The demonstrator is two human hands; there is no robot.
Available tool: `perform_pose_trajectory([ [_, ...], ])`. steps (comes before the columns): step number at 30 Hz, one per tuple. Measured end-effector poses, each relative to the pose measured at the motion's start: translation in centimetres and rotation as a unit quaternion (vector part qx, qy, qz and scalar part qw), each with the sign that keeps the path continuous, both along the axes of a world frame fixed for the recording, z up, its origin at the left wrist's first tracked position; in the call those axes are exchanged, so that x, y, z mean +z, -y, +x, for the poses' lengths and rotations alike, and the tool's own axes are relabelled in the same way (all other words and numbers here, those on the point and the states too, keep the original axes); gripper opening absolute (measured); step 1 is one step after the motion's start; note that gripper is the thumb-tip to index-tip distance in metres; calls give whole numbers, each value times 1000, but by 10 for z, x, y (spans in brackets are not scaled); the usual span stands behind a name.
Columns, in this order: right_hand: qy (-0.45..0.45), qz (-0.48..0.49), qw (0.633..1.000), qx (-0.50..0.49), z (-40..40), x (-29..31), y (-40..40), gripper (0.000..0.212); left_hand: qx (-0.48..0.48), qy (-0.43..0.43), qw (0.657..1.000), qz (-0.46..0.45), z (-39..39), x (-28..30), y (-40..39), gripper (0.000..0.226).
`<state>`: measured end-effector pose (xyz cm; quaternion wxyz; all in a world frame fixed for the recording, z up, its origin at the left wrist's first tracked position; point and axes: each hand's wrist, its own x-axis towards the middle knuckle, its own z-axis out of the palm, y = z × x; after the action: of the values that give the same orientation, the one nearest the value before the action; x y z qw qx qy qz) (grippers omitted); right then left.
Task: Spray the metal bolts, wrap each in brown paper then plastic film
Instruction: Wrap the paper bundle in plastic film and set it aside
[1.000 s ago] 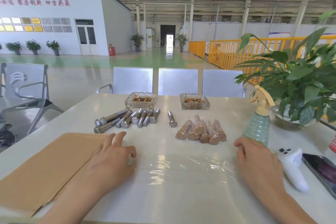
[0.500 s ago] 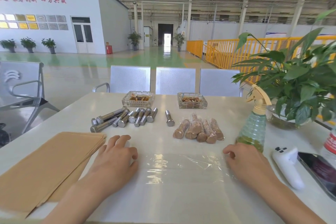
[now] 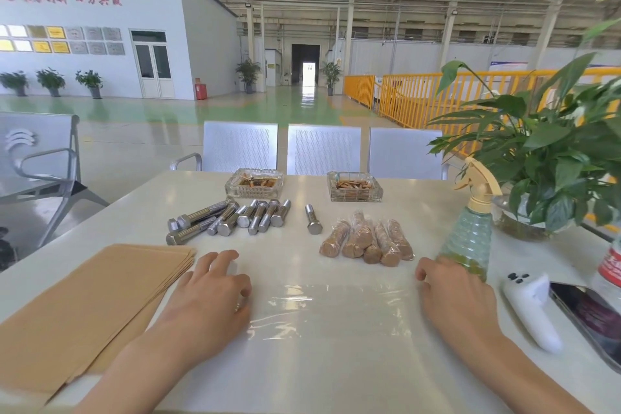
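Head view: a person's two hands are resting on a white desk (image 3: 295, 191), seen from above and behind.
Plastic film: a clear sheet of plastic film (image 3: 331, 319) is lying flat on the desk between the hands, its surface wrinkling and catching the ceiling lights.
Left hand: the left hand (image 3: 210, 299) is pressing on the film's left edge, palm down, fingers loosely bent, its grip closing on nothing.
Right hand: the right hand (image 3: 452, 299) is pressing on the film's right edge, fingertips curling down onto the desk, its grip likewise holding nothing.
Brown paper: a stack of brown paper (image 3: 90, 309) is lying just left of the film, beside the left hand.
Remote and phone: a white controller (image 3: 531, 309) and a dark phone (image 3: 591, 319) are lying right of the film.
Spray bottle: a spray bottle (image 3: 470, 228) is standing just beyond the right hand.
Wrapped bolts: five wrapped bolts (image 3: 366, 240) are lying beyond the film, side by side.
Bare bolts: a cluster of metal bolts (image 3: 228, 220) is lying beyond the film to the left, with a single bolt (image 3: 312, 220) apart from it.
Far edge: two glass dishes (image 3: 354, 186) and a potted plant (image 3: 551, 158) are sitting farthest from the film.
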<state>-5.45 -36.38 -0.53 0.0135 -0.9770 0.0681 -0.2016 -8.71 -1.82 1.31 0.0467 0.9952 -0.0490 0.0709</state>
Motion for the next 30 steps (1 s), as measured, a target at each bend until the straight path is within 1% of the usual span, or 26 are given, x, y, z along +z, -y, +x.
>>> perform_pose_trajectory([
  [5,7,-4,1000,-22,-4,1,4,25,-10,-18,1000,3,-1,5,-1,28],
  [8,48,4,998,-41,-7,7,3,25,-7,-17,1000,-3,-1,7,0,34],
  [9,66,8,997,-30,-9,9,1,24,-4,-12,1000,1,-1,7,1,35],
  [11,74,32,996,48,-11,9,-5,25,0,-4,1000,17,-3,7,3,35],
  [13,37,47,987,148,-17,6,-14,27,3,-5,1000,29,-5,7,6,33],
  [14,12,38,983,181,-20,3,-19,28,3,-7,999,33,-6,7,7,33],
  [16,-28,8,976,214,-28,-6,-23,29,2,-14,999,38,-7,6,8,33],
  [18,-56,3,975,214,-37,-10,-23,30,-3,-26,999,42,-8,7,5,36],
  [24,-83,3,976,200,-48,-4,-17,33,-21,-62,996,52,-9,12,-4,49],
  [28,-66,-14,980,188,-43,0,-22,34,-25,-46,997,53,-8,10,-2,50],
  [30,-53,-6,981,185,-38,0,-26,34,-26,-17,999,26,-7,9,0,47],
])
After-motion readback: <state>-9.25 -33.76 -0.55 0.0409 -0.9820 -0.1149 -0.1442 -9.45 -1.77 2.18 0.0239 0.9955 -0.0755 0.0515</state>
